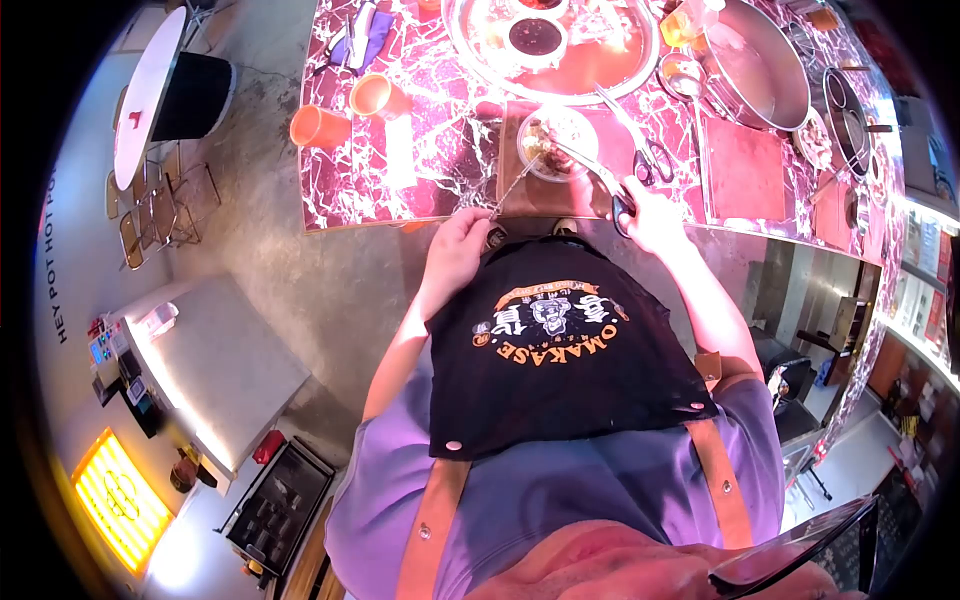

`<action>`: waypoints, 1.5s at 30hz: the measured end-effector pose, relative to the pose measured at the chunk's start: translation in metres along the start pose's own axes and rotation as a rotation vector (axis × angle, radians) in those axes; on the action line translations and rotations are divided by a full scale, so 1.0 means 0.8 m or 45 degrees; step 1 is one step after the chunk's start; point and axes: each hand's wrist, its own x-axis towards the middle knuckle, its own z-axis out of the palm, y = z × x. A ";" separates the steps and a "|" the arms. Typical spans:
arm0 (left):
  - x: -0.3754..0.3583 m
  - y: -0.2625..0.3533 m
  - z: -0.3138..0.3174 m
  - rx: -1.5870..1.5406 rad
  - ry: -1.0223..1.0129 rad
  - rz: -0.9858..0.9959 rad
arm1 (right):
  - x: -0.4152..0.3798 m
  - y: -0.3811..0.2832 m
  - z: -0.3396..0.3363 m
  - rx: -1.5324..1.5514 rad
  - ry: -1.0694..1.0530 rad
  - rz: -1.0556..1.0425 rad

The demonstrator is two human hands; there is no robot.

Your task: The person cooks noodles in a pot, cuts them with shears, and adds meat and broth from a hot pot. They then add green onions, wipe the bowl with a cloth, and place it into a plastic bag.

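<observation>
My right hand [654, 217] is closed around the black handles of a pair of scissors [606, 180]. The blades reach over a round bowl [576, 126] of food on a brown mat [511, 150]. Between the pinched fingers of my left hand [462, 243] is a thin, light-coloured skewer-like stick [516, 186]. It slants up to the near left rim of the bowl; what it is made of is too small to tell. Strong glare blurs the food. A second pair of scissors [645, 160] lies on the table right of the bowl.
A big round tray [455, 50] with dark sauce bowls and reddish liquid stands behind the bowl. Two orange cups [320, 128] and a purple-and-white bundle [366, 40] lie left. To the right are a large metal pot [795, 75], a ladle [682, 76] and another mat [745, 170].
</observation>
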 end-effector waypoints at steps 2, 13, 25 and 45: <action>0.003 -0.003 -0.013 0.096 0.055 0.090 | -0.001 -0.003 0.001 0.040 -0.027 -0.006; 0.131 -0.012 -0.014 0.519 0.162 0.709 | -0.033 -0.038 -0.051 -0.023 -0.060 0.168; 0.173 0.007 0.007 0.283 0.402 0.419 | 0.209 0.094 -0.130 -0.036 0.215 0.023; 0.313 0.117 0.014 0.577 0.435 0.341 | 0.485 0.127 -0.150 -0.337 0.198 0.133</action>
